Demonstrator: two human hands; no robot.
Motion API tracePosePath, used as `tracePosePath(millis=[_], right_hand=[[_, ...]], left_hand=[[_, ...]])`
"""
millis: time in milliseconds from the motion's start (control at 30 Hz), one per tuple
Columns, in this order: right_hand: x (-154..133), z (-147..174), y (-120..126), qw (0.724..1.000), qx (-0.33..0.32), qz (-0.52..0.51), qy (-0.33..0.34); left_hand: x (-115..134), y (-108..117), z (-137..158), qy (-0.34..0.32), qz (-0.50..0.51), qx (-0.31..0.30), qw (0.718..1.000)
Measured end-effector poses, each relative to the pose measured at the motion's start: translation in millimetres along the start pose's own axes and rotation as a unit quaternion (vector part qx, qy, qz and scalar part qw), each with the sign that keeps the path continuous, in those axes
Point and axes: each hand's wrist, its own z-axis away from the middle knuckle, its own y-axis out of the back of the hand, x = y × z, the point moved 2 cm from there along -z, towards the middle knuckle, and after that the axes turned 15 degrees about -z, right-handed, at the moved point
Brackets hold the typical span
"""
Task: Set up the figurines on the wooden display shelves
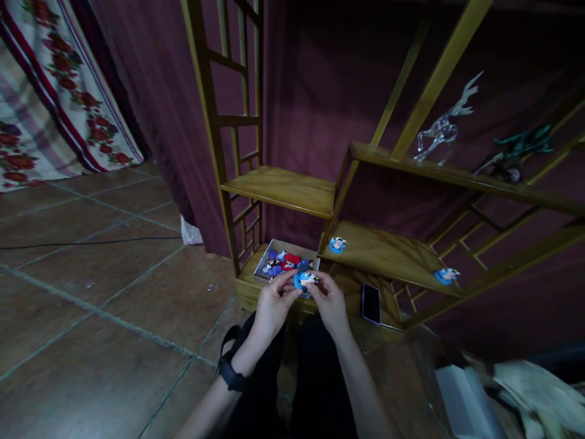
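Observation:
Between my left hand (275, 300) and my right hand (329, 297) is a small blue and white figurine (305, 280) with a blue base. The fingers of both hands are closed on it from either side. Just beyond my hands sits an open box (261, 266) holding several small figurines in red, purple, white and dark colours. Two similar figurines with blue bases are on the wooden shelf to the right: one figurine (337, 244) at its left end, another figurine (446, 275) at its right end.
A phone (371, 303) lies on the lowest board of the wooden display rack (283, 188). Higher up on the right stand a clear deer ornament (439, 133) and a dark green ornament (525, 146). At lower right is a pale box (468, 402). A cable (91, 244) crosses the tiled floor.

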Motion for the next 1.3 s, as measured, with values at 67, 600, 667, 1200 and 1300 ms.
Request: tracePosePath(millis=[67,600,667,1200,1300], right_hand=[[-1,0,0,1.000,-0.001,0.015,0.000],[-13,8,-3,0.998,-0.025,0.057,0.026],[-16,6,-3,0.997,-0.029,0.063,0.033],[13,4,2,0.993,-0.015,-0.109,-0.053],[16,4,3,0.988,-0.002,-0.135,-0.070]], left_hand=[[4,2,3,0.002,-0.008,-0.004,1.000],[18,10,8,0.061,0.044,-0.018,0.997],[18,9,8,0.063,0.064,-0.028,0.996],[-17,-1,-2,0.255,0.284,-0.022,0.924],[-17,-6,-1,0.252,0.288,-0.032,0.923]])
